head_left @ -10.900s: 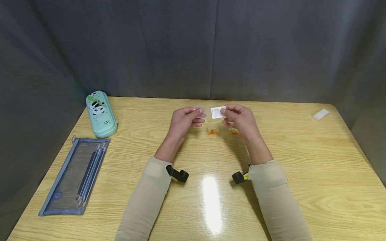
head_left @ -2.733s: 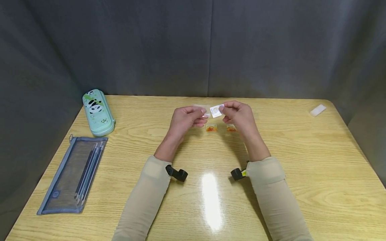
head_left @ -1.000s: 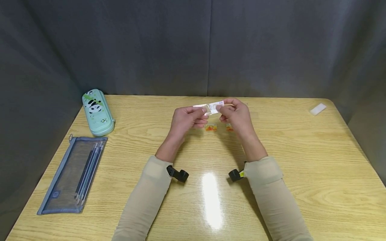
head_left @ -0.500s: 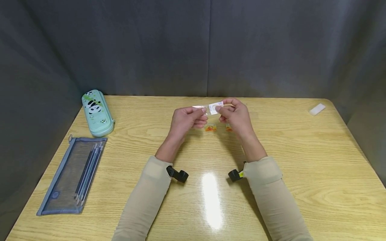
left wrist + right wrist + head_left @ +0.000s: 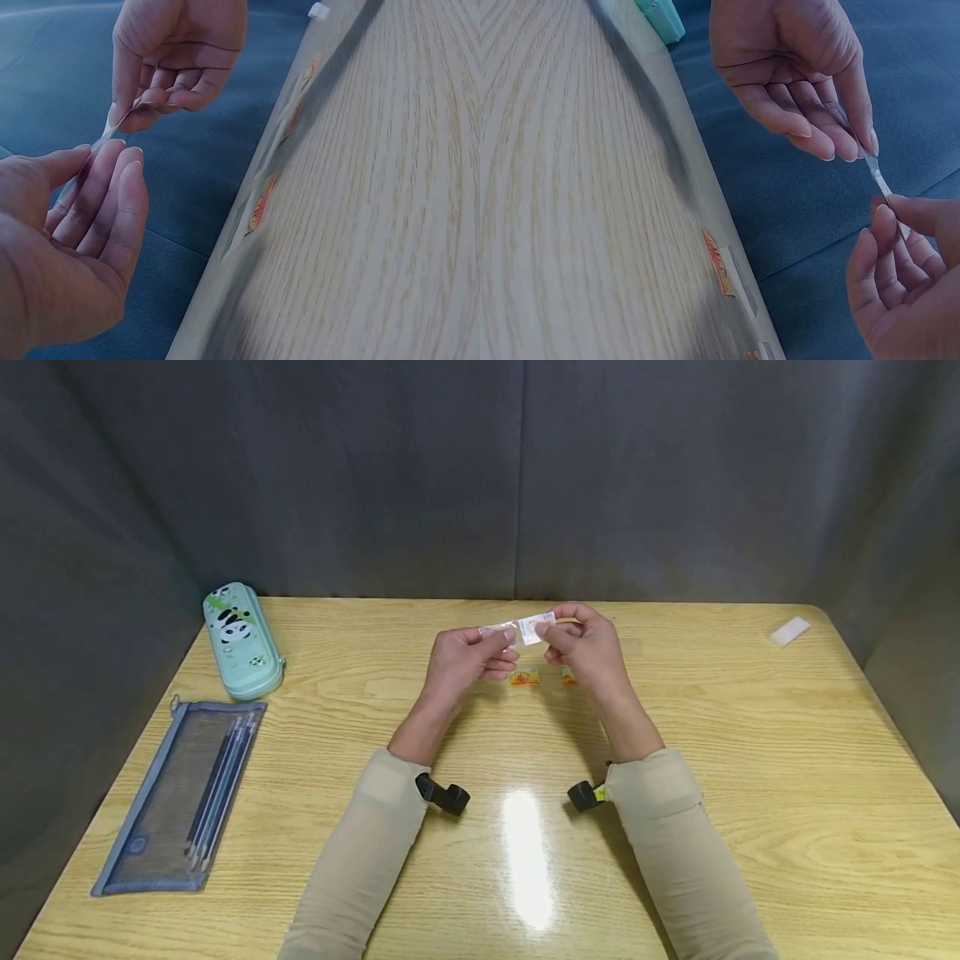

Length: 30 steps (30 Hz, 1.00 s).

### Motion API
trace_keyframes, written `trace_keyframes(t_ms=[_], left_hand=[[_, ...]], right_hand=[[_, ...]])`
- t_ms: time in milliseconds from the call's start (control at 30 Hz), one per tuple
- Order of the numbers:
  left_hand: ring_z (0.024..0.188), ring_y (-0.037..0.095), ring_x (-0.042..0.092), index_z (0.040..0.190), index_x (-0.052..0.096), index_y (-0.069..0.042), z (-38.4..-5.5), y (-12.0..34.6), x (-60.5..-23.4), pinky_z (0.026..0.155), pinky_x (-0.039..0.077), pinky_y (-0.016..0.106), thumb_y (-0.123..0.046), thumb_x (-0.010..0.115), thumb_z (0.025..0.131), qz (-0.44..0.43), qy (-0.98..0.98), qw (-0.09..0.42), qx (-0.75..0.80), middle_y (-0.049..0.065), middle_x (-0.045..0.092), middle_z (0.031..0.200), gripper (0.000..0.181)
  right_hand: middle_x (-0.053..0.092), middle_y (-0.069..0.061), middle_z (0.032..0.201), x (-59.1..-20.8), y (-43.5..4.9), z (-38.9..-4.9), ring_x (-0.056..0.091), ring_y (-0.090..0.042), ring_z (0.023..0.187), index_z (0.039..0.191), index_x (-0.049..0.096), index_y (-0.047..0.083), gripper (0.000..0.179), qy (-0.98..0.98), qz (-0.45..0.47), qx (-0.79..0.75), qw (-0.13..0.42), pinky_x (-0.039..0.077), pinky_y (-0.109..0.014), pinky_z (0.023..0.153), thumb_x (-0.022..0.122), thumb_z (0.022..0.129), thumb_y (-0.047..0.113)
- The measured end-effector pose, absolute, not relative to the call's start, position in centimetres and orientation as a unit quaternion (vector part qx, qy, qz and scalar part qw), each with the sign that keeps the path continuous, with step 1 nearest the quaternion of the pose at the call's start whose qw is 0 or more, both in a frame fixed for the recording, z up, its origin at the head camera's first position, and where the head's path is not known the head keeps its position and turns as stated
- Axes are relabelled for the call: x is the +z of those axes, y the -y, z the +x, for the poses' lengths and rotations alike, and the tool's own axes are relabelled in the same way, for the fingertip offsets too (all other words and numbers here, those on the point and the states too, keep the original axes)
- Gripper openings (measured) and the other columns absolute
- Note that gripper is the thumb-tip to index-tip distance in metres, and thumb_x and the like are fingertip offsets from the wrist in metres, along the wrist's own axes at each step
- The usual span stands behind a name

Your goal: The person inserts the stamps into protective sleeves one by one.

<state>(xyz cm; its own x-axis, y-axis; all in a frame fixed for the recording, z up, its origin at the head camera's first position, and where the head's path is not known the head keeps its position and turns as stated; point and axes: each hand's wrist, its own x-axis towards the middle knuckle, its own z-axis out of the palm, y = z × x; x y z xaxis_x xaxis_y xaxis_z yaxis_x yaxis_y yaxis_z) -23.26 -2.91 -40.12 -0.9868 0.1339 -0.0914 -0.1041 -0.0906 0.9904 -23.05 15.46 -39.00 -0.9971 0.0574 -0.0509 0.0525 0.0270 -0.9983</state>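
Observation:
At the far middle of the table, my left hand (image 5: 467, 664) pinches a small clear plastic sleeve (image 5: 495, 629) between thumb and fingers. Facing it, my right hand (image 5: 592, 647) pinches a small white postage stamp (image 5: 529, 632) with a faint picture. The stamp's left edge is right at the sleeve's edge; whether it is inside, I cannot tell. Both are held above the table, seen nearly edge-on in the wrist views. Below the hands lie two orange-printed stamps; the left stamp (image 5: 525, 677) shows whole, the right stamp (image 5: 568, 677) is partly hidden by my right hand.
A mint panda pencil case (image 5: 243, 643) lies at the back left. In front of it is a blue mesh zip pouch (image 5: 165, 793) with several pencils. A white eraser-like block (image 5: 790, 631) lies at the far right. A dark curtain (image 5: 480, 485) stands behind the table.
Over the last few seconds my right hand has moved slightly left, bringing the stamp up to the sleeve's edge. The sleeve tilts a little differently. Both grips stay the same.

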Motion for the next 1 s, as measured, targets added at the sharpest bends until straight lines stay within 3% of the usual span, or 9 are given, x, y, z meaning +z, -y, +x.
trace_keyframes(t_ms=[400,1000], left_hand=[[0.065,0.01,0.074,0.105,0.076,0.002,-23.46,3.28,-39.81,0.062,0.062,0.025,-0.018,0.076,0.093,-0.006,-0.662,0.074,0.745,0.003,0.076,0.077,0.024],[0.067,0.009,0.074,0.106,0.076,0.0,-23.37,3.31,-39.8,0.064,0.063,0.025,-0.018,0.074,0.095,0.008,-0.666,0.068,0.742,0.003,0.076,0.08,0.022]], right_hand=[[0.07,0.01,0.077,-38.86,-15.65,-22.84,0.061,-0.006,0.06,0.102,0.064,0.009,0.012,0.731,-0.028,0.682,-0.032,0.059,-0.023,0.065,0.071,0.095,0.016],[0.07,0.007,0.082,-38.83,-15.89,-22.92,0.057,-0.008,0.065,0.109,0.066,0.002,0.023,0.749,-0.033,0.659,-0.055,0.057,-0.021,0.066,0.07,0.097,0.021]])
